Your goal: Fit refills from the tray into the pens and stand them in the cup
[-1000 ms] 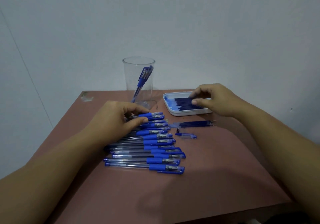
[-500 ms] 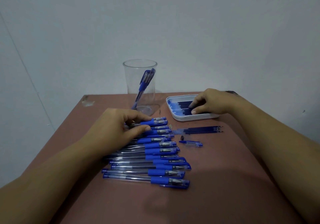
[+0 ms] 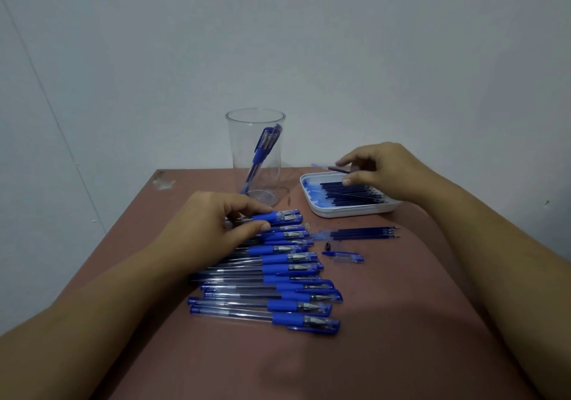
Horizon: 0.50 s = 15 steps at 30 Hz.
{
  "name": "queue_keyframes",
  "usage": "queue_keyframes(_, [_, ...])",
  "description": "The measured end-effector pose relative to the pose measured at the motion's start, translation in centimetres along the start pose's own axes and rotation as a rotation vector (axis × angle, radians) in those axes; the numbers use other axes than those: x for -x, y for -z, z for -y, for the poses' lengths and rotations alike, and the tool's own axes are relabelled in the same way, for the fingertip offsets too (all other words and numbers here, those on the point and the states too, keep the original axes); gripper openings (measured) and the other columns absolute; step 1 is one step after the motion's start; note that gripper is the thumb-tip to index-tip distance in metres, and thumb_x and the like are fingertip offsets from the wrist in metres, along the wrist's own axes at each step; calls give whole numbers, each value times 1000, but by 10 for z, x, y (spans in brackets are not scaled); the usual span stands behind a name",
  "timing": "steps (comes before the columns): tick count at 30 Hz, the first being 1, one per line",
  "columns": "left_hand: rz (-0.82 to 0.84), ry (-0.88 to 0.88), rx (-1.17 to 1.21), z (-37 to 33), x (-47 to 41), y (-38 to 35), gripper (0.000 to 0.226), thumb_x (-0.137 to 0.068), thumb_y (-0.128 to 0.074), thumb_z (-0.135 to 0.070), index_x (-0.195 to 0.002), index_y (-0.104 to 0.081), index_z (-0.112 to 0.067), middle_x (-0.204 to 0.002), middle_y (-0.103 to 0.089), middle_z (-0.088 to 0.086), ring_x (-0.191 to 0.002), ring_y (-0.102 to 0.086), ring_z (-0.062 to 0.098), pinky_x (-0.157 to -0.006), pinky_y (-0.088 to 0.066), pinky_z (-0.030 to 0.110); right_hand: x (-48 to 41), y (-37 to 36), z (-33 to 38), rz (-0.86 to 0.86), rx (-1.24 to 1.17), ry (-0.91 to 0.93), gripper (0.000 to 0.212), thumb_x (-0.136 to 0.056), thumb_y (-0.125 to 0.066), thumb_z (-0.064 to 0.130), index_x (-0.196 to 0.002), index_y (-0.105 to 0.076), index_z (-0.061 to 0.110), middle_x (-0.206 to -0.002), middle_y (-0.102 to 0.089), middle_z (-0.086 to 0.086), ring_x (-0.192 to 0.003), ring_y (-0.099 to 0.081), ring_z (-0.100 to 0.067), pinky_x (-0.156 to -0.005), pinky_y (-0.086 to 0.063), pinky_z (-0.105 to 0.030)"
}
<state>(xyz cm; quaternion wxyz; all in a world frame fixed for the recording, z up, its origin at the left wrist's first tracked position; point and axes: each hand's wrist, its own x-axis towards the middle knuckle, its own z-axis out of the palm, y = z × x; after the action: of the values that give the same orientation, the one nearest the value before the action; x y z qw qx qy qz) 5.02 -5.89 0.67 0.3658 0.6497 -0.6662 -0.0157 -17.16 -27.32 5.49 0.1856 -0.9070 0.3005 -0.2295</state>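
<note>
Right hand (image 3: 381, 173): grip pinches thin dark-blue refill (image 3: 337, 169) above white plastic tray (image 3: 343, 214). Left hand (image 3: 213, 229): grip pinches rearmost blue-capped clear pen (image 3: 282, 216). Step: pairing. Next, probably: open pen, insert refill.

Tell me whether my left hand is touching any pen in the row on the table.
Touching. The head view shows the left hand pinching the farthest pen of the row.

Clear glossy plastic cup (image 3: 255, 152), white smooth plastic tray (image 3: 312, 206), matt reddish table (image 3: 401, 322)
</note>
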Motion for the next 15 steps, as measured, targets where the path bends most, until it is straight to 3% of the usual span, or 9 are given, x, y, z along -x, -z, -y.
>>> queue_keyframes(3, [-19,5,-15,2,0,1,21,-81,-73,-39,-101,-71,-45,-82,-66,-31,-83,-63,-10,-64,-44,5,16,13,27,-108,-85,94,21,-75,-81,26,-85,-64,34,-77,-64,12,-66,-54,0,-63,-43,-11])
queue_keyframes(5, [-17,0,-10,2,0,1,22,-82,-73,-37,-102,-72,-44,-82,-66,-31,-83,-62,-9,-65,-45,4,28,19,42,-88,-95,151,19,-73,-82,26,-81,-65,32,-68,-62,12,-61,-51,-1,-58,-42,-11])
queue_keyframes(10, [-27,-29,-1,1,0,1,21,-82,-74,-34,-101,-72,-43,-80,-64,-32,-84,-62,-9,-69,-45,4,58,12,55,-33,-179,226,14,-70,-76,37,-82,-74,30,-69,-64,1,-59,-51,-11,-57,-41,-20])
queue_keyframes(13, [-41,-28,5,2,0,0,21,-82,-74,-35,-101,-72,-44,-80,-64,-33,-83,-63,-8,-68,-45,4,68,-5,50,-42,-206,199,10,-75,-78,27,-83,-75,22,-65,-65,4,-60,-53,-10,-56,-43,-13])
queue_keyframes(15, [-41,-32,5,1,0,0,22,-82,-74,-36,-101,-71,-45,-79,-63,-35,-83,-63,-8,-67,-47,5,69,-17,41,-49,-188,215,7,-78,-77,22,-85,-75,25,-71,-67,2,-63,-56,-16,-60,-49,-23])
